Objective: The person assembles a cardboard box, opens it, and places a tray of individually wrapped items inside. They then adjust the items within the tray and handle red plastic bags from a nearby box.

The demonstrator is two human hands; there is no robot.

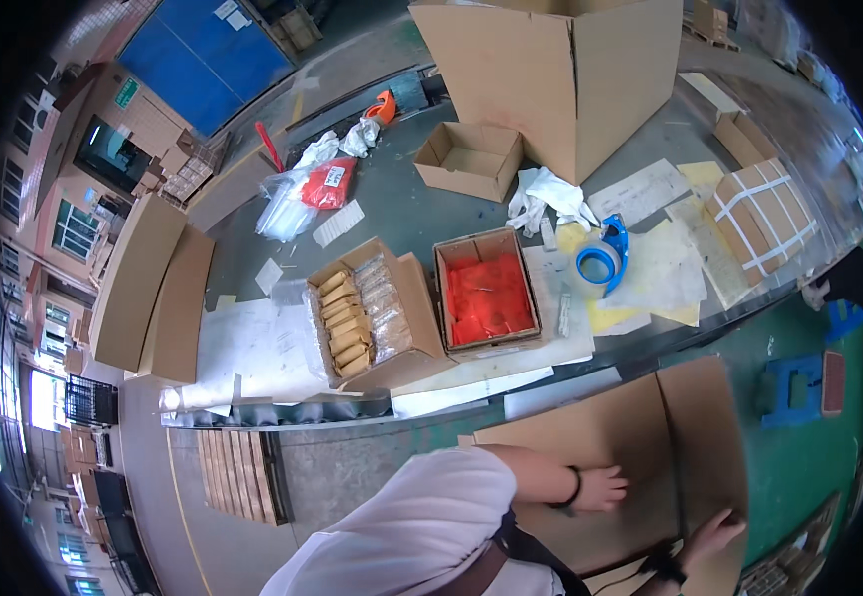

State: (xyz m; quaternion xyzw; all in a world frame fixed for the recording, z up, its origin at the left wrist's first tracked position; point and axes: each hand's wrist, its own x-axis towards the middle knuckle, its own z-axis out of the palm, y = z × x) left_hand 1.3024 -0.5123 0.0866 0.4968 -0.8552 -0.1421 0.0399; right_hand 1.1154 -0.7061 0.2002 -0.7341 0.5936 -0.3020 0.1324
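Note:
A large brown cardboard box [705,427] with a fold line between its panels stands in front of me, below the table edge. My left hand [602,489] lies on one of its panels, fingers stretched out and holding nothing. To the right, my right hand [714,536] is at the box's outer edge, with its fingers bent around the board; part of the grip is hidden. On the table beyond, an open carton [392,328] holds rows of tan and clear wrapped packs. Beside it a smaller open box [491,343] contains red plastic-wrapped goods [491,296].
A blue tape dispenser [605,260], white gloves [549,199], an empty tray box [468,159] and a tall carton [550,79] are on the table [392,214]. A strapped carton [764,219] is at the right. A blue stool [792,389] and a wooden pallet [237,475] stand on the floor.

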